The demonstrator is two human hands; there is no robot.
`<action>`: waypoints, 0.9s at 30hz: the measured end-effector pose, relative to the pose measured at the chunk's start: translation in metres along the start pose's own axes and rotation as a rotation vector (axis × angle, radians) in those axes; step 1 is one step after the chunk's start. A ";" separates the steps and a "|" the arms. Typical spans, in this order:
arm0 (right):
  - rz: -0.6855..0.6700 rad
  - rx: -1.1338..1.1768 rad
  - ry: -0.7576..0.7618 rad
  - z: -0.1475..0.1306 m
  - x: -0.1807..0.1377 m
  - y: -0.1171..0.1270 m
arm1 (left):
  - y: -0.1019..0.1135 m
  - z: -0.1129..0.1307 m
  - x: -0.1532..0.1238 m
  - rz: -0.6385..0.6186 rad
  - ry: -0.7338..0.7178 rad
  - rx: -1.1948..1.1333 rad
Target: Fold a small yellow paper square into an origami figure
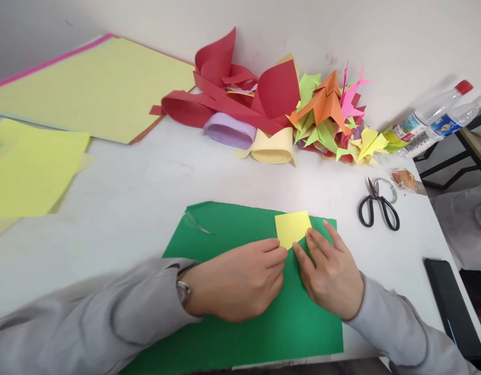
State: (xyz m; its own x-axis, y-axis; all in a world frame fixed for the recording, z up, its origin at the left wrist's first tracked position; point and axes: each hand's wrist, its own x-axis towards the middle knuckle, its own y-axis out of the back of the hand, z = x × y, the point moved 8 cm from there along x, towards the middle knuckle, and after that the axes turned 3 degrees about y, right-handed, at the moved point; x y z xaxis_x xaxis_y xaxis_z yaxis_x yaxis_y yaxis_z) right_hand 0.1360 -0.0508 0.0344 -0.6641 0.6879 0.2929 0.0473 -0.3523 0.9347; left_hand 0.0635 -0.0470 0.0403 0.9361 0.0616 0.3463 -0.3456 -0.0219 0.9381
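Observation:
A small piece of yellow paper (292, 227) lies over a green sheet (240, 344) on the table. My left hand (240, 278) pinches the paper's lower left corner, its fingers curled together. At the right edge, my right hand (331, 271) holds the paper with its fingertips; the thumb touches the lower edge and the little finger is raised. Both hands are close together, with the paper's near corner between them. A thin translucent strip (197, 223) rests on the green sheet's upper left.
Black-handled scissors (375, 203) and a tape roll (387, 188) lie right. Behind are red paper shapes (277, 91), folded paper pieces (326, 107) and bottles (428, 122). Large yellow sheets (107, 94) lie left. A black flat object (451, 307) is near the right edge.

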 end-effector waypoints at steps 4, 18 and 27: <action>0.014 -0.006 -0.035 0.002 0.002 0.002 | -0.001 0.000 0.000 -0.016 -0.005 0.004; -0.047 0.122 -0.094 0.002 0.004 -0.001 | 0.001 -0.005 -0.002 0.038 0.040 -0.049; 0.006 0.242 -0.153 0.018 0.001 -0.002 | -0.003 -0.008 -0.002 -0.004 0.056 -0.047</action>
State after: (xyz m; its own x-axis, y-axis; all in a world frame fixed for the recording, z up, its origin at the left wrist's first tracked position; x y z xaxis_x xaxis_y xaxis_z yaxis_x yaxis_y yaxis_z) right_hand 0.1483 -0.0378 0.0368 -0.5438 0.7805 0.3083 0.2397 -0.2076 0.9484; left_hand 0.0620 -0.0386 0.0368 0.9327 0.1175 0.3410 -0.3461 0.0256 0.9379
